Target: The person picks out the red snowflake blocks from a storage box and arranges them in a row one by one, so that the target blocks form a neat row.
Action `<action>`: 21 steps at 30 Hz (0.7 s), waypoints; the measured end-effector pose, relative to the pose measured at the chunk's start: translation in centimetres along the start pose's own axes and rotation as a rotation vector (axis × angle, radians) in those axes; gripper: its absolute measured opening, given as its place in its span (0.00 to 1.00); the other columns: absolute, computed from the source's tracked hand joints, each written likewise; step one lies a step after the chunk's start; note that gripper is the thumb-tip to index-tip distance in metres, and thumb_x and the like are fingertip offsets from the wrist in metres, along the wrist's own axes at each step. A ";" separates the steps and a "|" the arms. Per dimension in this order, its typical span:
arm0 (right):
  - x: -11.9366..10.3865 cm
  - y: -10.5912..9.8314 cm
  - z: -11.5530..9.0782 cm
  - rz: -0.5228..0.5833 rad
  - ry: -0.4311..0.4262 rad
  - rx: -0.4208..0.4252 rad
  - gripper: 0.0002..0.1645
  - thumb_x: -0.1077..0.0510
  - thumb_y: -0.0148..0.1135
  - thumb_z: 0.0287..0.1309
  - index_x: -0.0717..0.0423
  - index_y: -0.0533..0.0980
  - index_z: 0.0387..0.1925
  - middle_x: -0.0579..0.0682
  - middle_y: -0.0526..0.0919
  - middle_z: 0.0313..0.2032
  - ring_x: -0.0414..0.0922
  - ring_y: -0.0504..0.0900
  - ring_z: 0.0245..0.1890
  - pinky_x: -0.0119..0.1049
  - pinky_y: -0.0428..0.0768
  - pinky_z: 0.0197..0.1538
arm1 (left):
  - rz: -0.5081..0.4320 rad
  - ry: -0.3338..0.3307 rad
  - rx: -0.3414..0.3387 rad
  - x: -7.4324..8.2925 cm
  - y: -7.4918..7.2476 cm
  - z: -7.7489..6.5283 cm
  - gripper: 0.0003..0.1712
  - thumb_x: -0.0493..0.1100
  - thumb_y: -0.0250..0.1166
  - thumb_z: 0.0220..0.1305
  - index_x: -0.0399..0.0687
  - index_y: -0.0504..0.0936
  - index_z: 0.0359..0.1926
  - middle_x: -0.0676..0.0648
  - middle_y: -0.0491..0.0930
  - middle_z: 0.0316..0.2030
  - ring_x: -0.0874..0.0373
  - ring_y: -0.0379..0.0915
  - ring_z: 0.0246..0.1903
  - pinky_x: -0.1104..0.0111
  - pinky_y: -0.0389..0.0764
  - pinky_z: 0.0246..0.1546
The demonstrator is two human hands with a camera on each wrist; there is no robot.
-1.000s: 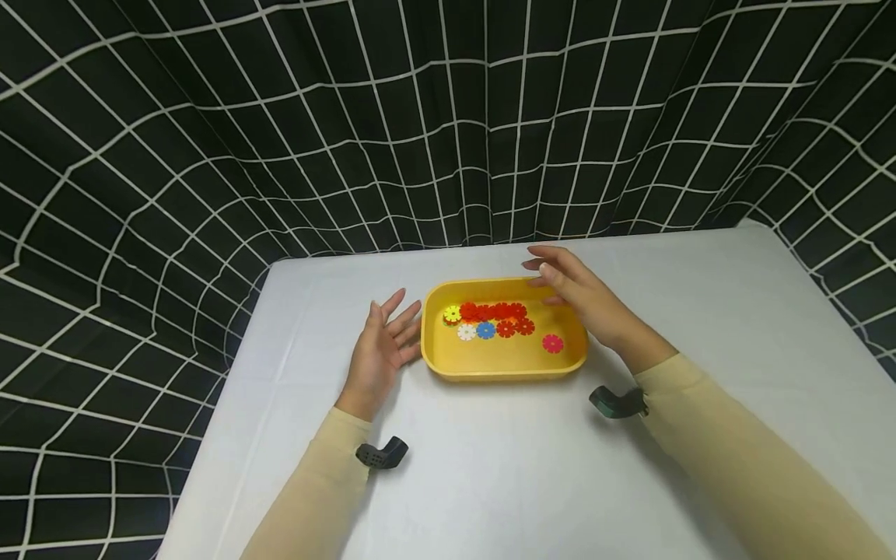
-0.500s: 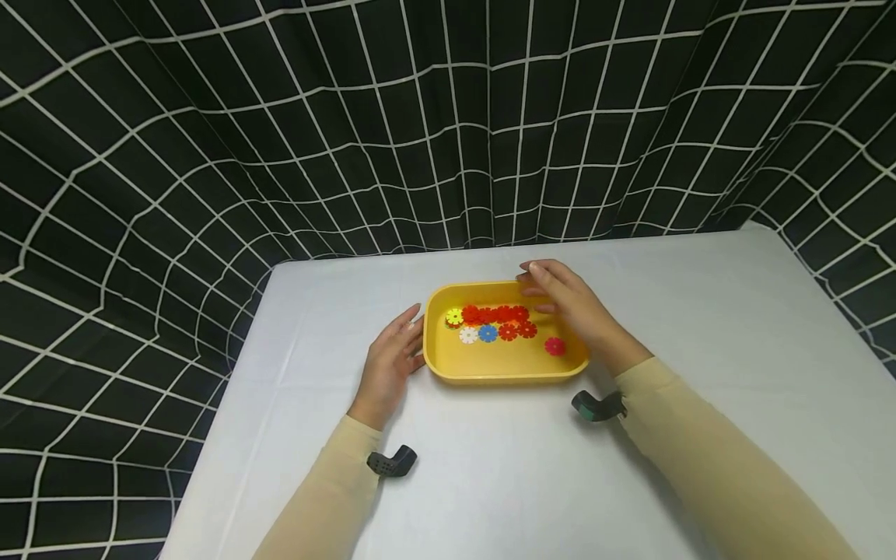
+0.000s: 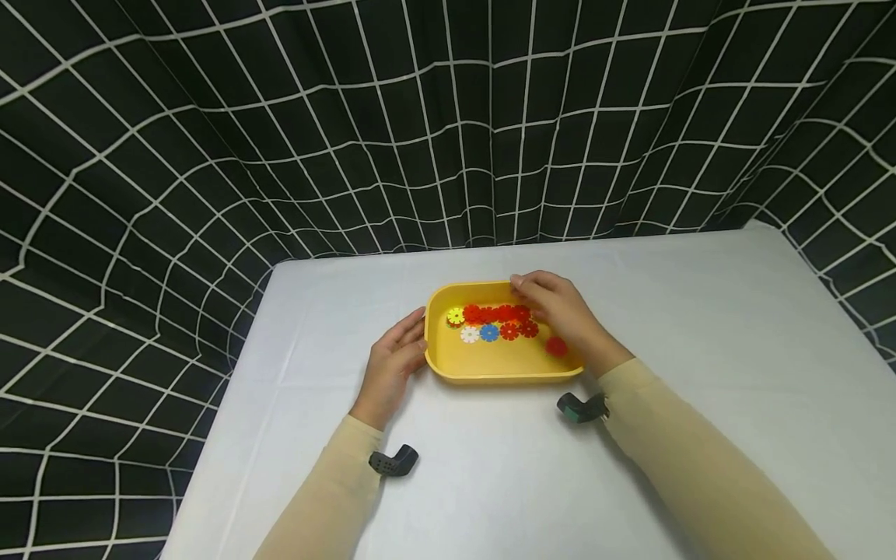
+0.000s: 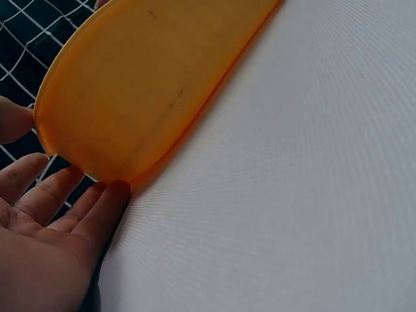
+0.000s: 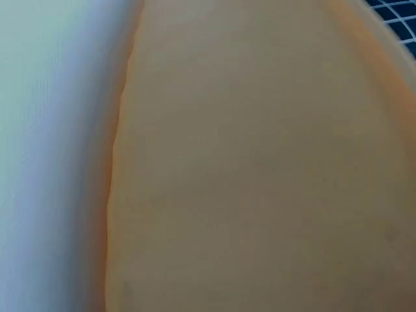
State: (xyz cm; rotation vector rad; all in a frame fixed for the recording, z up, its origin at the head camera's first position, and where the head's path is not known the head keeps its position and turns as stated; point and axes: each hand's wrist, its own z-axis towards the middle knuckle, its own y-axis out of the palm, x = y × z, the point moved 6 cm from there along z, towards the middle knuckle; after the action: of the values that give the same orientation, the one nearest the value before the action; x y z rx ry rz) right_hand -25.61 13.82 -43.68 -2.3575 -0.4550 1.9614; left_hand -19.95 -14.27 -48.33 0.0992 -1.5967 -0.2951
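Note:
A yellow plastic tray (image 3: 504, 379) stands on a white-covered table in the head view. My left hand (image 3: 393, 365) holds its left end; in the left wrist view, fingertips (image 4: 117, 188) touch the tray's outer wall (image 4: 143, 84), with the thumb at the rim. At the far right corner, my right hand (image 3: 563, 311) grips the rim, thumb uppermost; its other fingers are partly hidden. Inside lie notched plastic discs: a yellow disc (image 3: 456, 316), a white disc (image 3: 470, 334), a blue disc (image 3: 489, 333), several overlapping red discs (image 3: 509, 330), and a lone red disc (image 3: 556, 347).
The white tablecloth (image 3: 476, 467) spreads around the tray. A black curtain with a white grid (image 3: 448, 140) hangs behind the table and along both sides. Each wrist carries a small black camera, including the left wrist camera (image 3: 393, 461).
Both hands have come in to the tray: the left turned and took its left end, and the right moved down and left onto the far right rim. The discs look unmoved within the tray.

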 end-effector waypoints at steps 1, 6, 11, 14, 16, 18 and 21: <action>0.1 0.1 0.0 -0.004 0.011 0.004 0.40 0.33 0.58 0.79 0.64 0.76 0.67 0.60 0.80 0.66 0.58 0.75 0.70 0.59 0.69 0.77 | -0.001 -0.003 0.003 0.0 0.0 0.0 0.33 0.29 0.60 0.76 0.41 0.72 0.79 0.42 0.75 0.74 0.48 0.73 0.71 0.58 0.83 0.63; 0.5 0.3 0.3 -0.080 0.071 0.010 0.30 0.41 0.57 0.80 0.60 0.78 0.66 0.57 0.79 0.65 0.58 0.72 0.69 0.60 0.67 0.77 | 0.008 -0.026 0.028 -0.3 0.0 0.1 0.31 0.31 0.61 0.77 0.44 0.75 0.77 0.46 0.77 0.72 0.52 0.75 0.70 0.58 0.82 0.64; 1.0 0.5 0.6 -0.154 0.081 0.011 0.24 0.51 0.59 0.79 0.58 0.79 0.68 0.57 0.79 0.66 0.57 0.73 0.68 0.58 0.69 0.76 | 0.030 -0.027 0.034 -0.4 -0.1 0.2 0.30 0.33 0.62 0.76 0.44 0.75 0.77 0.47 0.77 0.72 0.53 0.75 0.70 0.59 0.82 0.64; 1.1 0.6 0.8 -0.178 0.059 0.016 0.22 0.59 0.62 0.77 0.58 0.79 0.68 0.58 0.80 0.65 0.58 0.76 0.66 0.54 0.74 0.74 | 0.034 -0.019 0.035 -0.4 -0.2 0.2 0.31 0.33 0.62 0.76 0.43 0.75 0.77 0.45 0.77 0.72 0.51 0.75 0.70 0.59 0.82 0.64; 1.2 0.7 0.8 -0.205 0.046 0.014 0.23 0.66 0.64 0.74 0.59 0.79 0.68 0.59 0.81 0.63 0.58 0.77 0.65 0.51 0.78 0.71 | 0.037 -0.019 0.039 -0.4 -0.1 0.1 0.31 0.33 0.62 0.76 0.43 0.75 0.77 0.45 0.77 0.72 0.51 0.75 0.70 0.60 0.82 0.64; 1.2 0.8 0.8 -0.230 0.029 0.008 0.26 0.72 0.66 0.70 0.60 0.79 0.68 0.60 0.82 0.62 0.59 0.78 0.65 0.51 0.79 0.70 | 0.039 -0.018 0.041 -0.3 -0.1 0.1 0.31 0.33 0.62 0.76 0.43 0.75 0.77 0.44 0.77 0.72 0.51 0.75 0.70 0.60 0.82 0.64; 1.3 0.9 0.9 -0.254 0.011 -0.001 0.30 0.77 0.67 0.65 0.62 0.79 0.67 0.61 0.82 0.62 0.60 0.78 0.63 0.50 0.82 0.67 | 0.045 -0.021 0.043 -0.3 -0.1 0.0 0.30 0.32 0.62 0.76 0.44 0.76 0.77 0.46 0.77 0.72 0.52 0.75 0.70 0.60 0.82 0.64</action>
State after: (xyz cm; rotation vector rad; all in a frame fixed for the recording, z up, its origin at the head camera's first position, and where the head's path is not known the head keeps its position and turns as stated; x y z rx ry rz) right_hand -26.05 13.14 -45.33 -2.1839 -0.7155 1.8328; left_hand -19.97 -14.24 -48.67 0.0935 -1.6239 -0.2279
